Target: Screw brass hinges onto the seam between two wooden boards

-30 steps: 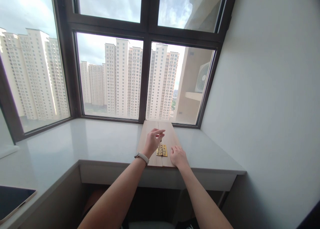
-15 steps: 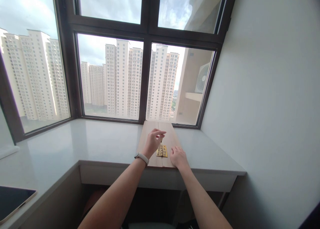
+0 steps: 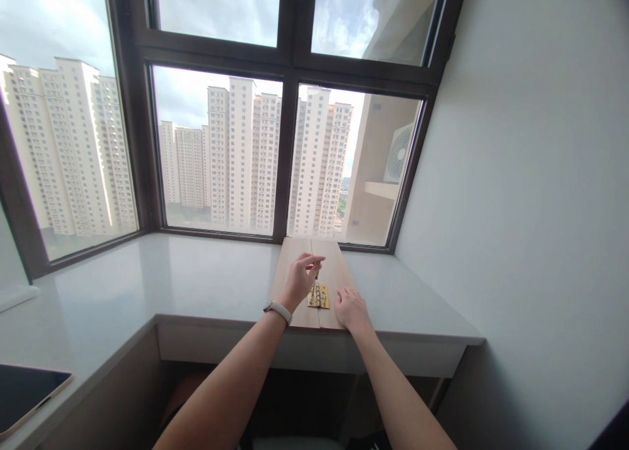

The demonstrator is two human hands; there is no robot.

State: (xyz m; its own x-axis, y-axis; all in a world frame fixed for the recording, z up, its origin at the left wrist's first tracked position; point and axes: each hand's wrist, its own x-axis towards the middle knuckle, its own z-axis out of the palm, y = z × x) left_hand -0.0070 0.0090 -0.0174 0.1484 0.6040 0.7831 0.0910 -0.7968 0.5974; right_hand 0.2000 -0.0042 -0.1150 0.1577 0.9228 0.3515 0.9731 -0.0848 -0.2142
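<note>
Two pale wooden boards (image 3: 328, 252) lie side by side on the white sill. A gold-coloured hinge (image 3: 323, 298) straddles the seam between them near the front end, with small screws on its leaves. My left hand (image 3: 299, 280) is closed in a pinch above the hinge. Between its fingertips is a slim, dark and red screwdriver (image 3: 317, 271), which points down at the hinge's left leaf. Whether its tip touches a screw is too small to tell. Flat on the right board's edge, beside the hinge, rests my right hand (image 3: 350, 307), holding nothing.
The white sill (image 3: 211, 280) runs along the dark-framed windows (image 3: 286, 155) and ends in a front edge near me. A tablet or phone (image 3: 29, 394) lies at the lower left. A white wall (image 3: 531, 175) rises on the right.
The left hand's fingers have shifted slightly around the screwdriver over the hinge. My right hand and the boards stay in place.
</note>
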